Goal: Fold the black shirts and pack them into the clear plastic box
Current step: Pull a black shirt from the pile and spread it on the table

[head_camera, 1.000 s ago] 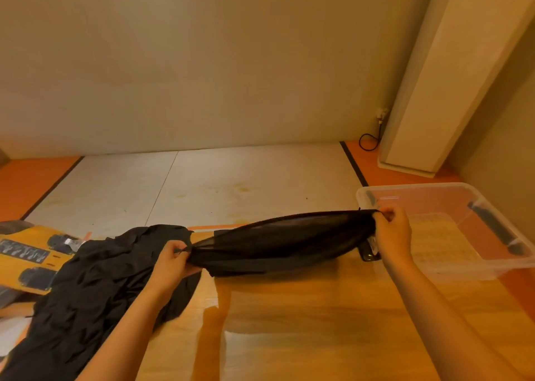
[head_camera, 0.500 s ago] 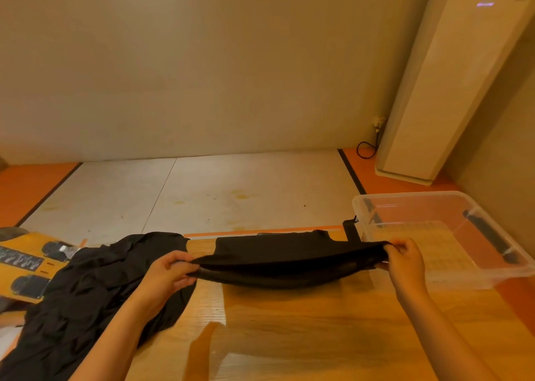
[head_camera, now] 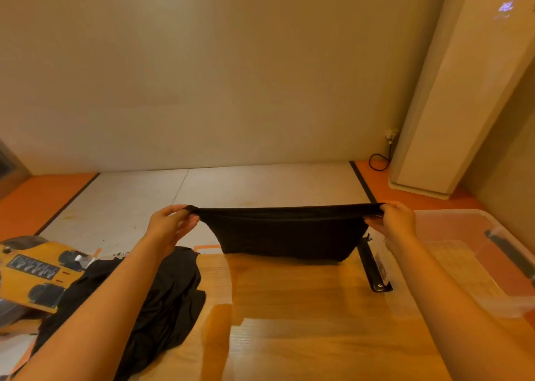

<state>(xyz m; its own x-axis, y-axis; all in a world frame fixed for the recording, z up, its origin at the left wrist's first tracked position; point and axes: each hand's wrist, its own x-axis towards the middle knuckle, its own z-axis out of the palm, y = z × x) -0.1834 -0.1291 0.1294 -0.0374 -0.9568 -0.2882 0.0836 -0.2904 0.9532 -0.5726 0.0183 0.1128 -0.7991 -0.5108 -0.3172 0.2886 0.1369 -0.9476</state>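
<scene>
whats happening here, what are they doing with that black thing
A person holds a black shirt stretched over the far side of a wooden table, the left hand pinching one end and the right hand the other. More black cloth lies crumpled on the table at left. The clear plastic box at right has no shirt in it.

Beige wall at the rear. At its foot lie 2 white floor panels, joined at 1 seam, with orange flooring on either side. A tall white appliance stands in the right corner, with a lit display near its top. A black cable loops beside its base, below a wall plug. The wooden table fills the foreground. A yellow card bearing black shapes lies at the left edge.
</scene>
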